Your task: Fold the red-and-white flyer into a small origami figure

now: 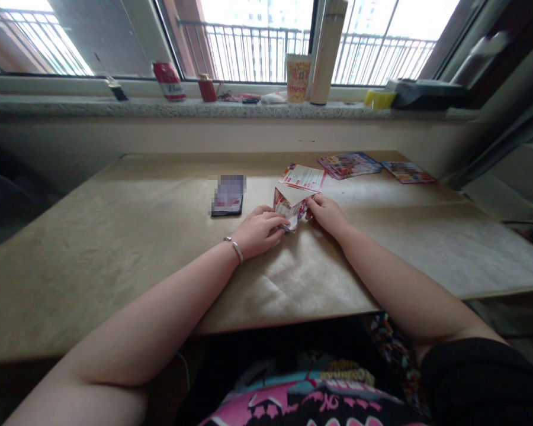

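A printed leaflet [291, 201], partly folded with a white flap turned up, lies on the brown paper-covered table [115, 248]. My left hand [260, 231], a silver bangle on its wrist, presses its curled fingers on the leaflet's lower left edge. My right hand [326, 214] pinches the leaflet's right side with closed fingers. Just behind the folded piece lies another flat leaflet [305, 176].
A dark phone [228, 195] lies left of the hands. Two stacks of colourful leaflets [349, 164] [407, 172] sit at the back right. On the windowsill [71, 107] stand a red can [169, 81], a paper cup [298, 77], a tall flask [327, 50] and small items.
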### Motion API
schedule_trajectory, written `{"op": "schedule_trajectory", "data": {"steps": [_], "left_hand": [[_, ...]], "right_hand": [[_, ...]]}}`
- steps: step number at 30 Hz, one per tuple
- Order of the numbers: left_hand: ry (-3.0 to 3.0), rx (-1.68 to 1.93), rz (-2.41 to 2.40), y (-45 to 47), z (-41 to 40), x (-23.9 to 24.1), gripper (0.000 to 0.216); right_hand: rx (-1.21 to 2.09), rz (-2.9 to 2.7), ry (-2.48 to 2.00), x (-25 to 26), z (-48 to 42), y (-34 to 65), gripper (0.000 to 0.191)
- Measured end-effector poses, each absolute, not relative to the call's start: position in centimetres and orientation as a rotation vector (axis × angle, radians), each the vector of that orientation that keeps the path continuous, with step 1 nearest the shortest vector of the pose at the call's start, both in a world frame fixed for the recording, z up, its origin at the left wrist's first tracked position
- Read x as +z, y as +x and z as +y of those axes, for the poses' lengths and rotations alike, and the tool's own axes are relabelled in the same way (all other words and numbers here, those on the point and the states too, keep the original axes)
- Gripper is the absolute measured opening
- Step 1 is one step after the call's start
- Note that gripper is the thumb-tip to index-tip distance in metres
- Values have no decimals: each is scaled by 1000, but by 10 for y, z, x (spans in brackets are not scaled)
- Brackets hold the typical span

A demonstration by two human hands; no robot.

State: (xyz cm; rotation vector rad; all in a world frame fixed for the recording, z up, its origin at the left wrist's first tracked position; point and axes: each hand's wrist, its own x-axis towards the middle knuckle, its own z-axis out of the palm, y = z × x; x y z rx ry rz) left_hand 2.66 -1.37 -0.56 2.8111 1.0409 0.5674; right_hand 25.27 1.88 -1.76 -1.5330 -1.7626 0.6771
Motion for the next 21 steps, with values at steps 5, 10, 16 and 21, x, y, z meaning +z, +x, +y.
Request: {"op": "schedule_trajectory", "data": {"steps": [5, 10, 16, 21], "left_hand": [[2807, 577, 1020, 26, -13, -7, 28], [2800, 583, 1025, 25, -13, -7, 28], [2784, 554, 1038, 26, -14, -7, 29], [2792, 523, 1084, 26, -15, -5, 34]], "right_hand": [[605, -1862, -1623, -18, 18, 249, 28], [532, -1891, -1626, -21, 20, 250, 26], [519, -1948, -1638, -23, 19, 250, 27], [466, -1956, -1639, -24, 18, 250, 26]]}}
